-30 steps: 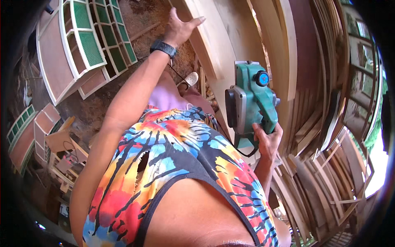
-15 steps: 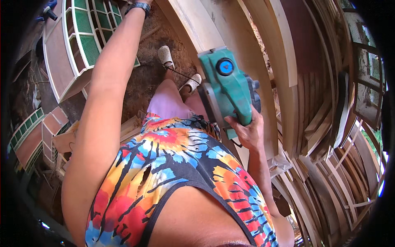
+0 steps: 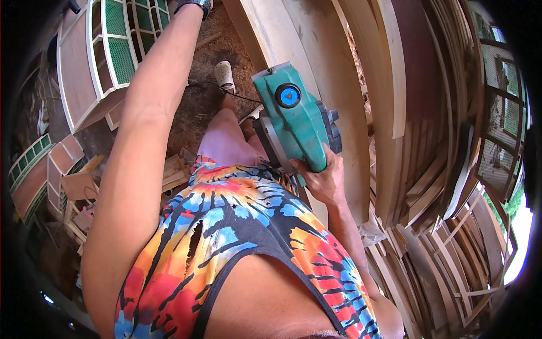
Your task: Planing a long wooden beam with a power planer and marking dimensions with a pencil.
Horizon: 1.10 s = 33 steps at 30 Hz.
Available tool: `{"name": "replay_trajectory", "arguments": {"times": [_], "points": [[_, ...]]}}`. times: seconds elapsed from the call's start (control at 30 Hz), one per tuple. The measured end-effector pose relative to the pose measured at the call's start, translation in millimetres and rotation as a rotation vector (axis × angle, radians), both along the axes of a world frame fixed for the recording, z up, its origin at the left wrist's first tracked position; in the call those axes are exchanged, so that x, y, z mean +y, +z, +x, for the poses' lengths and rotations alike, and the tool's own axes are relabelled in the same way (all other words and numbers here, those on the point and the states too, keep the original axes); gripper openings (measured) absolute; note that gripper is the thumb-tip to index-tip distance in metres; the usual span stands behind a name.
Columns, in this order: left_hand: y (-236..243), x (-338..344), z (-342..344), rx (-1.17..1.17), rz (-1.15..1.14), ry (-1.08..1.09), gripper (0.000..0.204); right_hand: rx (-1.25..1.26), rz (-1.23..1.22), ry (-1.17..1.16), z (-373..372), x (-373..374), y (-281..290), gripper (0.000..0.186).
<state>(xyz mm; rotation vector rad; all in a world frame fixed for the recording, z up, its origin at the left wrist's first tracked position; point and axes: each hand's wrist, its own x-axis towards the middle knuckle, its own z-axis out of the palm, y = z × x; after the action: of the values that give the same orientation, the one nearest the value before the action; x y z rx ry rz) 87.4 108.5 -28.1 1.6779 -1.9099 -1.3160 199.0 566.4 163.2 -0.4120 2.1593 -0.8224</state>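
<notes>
room above the pale board (image 3: 276, 34) past the green planer (image 3: 297, 120), its near end blocked, planks (image 3: 423, 265) crowding the right

The single view looks from the person's head steeply down along the body. The shirt (image 3: 237, 212) is very near and fills the lower middle; the green planer (image 3: 296, 121) comes at middle distance near the centre, and the shoe (image 3: 224, 75) above is farther. The lens is very wide: the boards (image 3: 389, 90) at right curve toward the dark rim.
</notes>
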Motion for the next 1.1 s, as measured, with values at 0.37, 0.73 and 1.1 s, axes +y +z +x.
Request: {"name": "replay_trajectory", "arguments": {"times": [0.37,0.73,1.1], "points": [[-1.4,-0.2,4.1,0.181,0.124,-0.069,0.085,-0.009,0.04,-0.02,-6.7,-6.3,-0.5,0.027],[-6.2,12.9,2.8,0.328,0.258,-0.122,0.078,0.019,-0.005,-0.004,-16.0,-21.2,-1.6,0.027],[-44.2,27.8,24.3,0.384,0.25,-0.2,0.123,0.032,0.003,-0.004,-34.8,-48.1,1.5,0.028]]}}
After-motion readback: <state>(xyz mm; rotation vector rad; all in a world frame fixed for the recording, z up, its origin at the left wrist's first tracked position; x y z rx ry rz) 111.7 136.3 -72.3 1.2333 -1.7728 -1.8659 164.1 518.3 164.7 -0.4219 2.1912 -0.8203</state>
